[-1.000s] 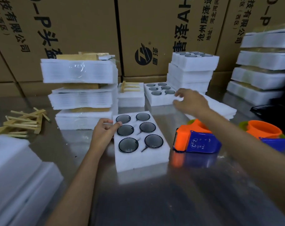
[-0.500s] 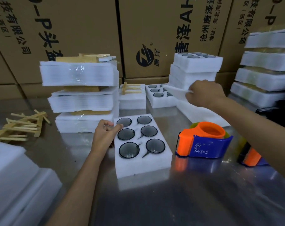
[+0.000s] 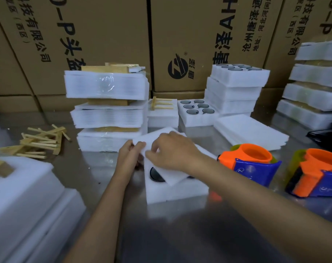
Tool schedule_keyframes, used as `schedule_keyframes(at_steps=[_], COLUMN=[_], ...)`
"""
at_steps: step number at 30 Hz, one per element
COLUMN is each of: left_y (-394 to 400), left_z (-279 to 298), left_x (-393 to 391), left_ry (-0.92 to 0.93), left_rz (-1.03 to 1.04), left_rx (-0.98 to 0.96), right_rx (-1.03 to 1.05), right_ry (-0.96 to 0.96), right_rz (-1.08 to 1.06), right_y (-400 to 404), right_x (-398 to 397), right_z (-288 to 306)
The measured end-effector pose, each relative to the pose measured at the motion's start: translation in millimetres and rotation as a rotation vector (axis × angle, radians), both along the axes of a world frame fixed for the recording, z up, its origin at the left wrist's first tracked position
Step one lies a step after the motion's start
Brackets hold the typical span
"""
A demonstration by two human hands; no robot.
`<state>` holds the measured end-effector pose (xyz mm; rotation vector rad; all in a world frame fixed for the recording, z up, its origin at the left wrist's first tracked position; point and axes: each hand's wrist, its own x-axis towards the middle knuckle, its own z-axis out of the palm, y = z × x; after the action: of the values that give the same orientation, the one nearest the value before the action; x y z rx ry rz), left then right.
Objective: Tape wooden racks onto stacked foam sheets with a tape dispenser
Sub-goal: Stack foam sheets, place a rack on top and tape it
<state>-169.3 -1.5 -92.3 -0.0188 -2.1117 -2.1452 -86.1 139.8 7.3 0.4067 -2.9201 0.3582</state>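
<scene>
1. Holding a thin white foam sheet [image 3: 162,138] with both hands, over a thick white foam block with round dark holes [image 3: 175,188] in the near middle of the shiny metal table [image 3: 180,234].
2. Pinching the sheet's left corner with the left hand [image 3: 130,158], thumb on top and fingers curled under.
3. Resting the right hand [image 3: 172,151] on top of the sheet, fingers bent and gripping its left edge.
4. Lying tilted on the block, the sheet, hiding most of the holes and showing only one dark hole near the left side.
5. Sitting just right of the block, an orange and blue plastic tape dispenser [image 3: 250,164], touched by nothing.
6. Standing further right, a second orange and blue tape dispenser [image 3: 317,173].
7. Lying in a loose pile at the far left, thin pale wooden racks [image 3: 41,143].
8. Rising behind the hands, a tall stack of taped white foam bundles with wood on top [image 3: 107,109].
9. Resting on a low foam pile [image 3: 162,116] beside that stack, one more small wooden rack [image 3: 161,105].
10. Waiting to the right of the block, a flat pile of plain white foam sheets [image 3: 250,130].
11. Filling the far wall, brown cardboard boxes with black print [image 3: 180,35].
</scene>
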Motion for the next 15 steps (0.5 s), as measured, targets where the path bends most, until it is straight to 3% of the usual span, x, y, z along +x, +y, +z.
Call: schedule_keyframes(at_steps=[2, 6, 15], left_y=[-0.2, 5.5, 8.1], left_z=[0.0, 3.1, 3.6], left_x=[-3.0, -4.9, 0.7], left_ry=[-0.001, -0.021, -0.001], left_rz=[0.022, 0.11, -0.005], left_rx=[-0.037, -0.047, -0.05], right_rx=[0.029, 0.066, 0.257], right_ry=[-0.055, -0.362, -0.243], right_rz=[-0.11, -0.267, -0.373], right_y=[18.2, 46.7, 30.9], right_x=[-16.8, -35.3, -29.4], right_z=[0.7, -4.6, -0.7])
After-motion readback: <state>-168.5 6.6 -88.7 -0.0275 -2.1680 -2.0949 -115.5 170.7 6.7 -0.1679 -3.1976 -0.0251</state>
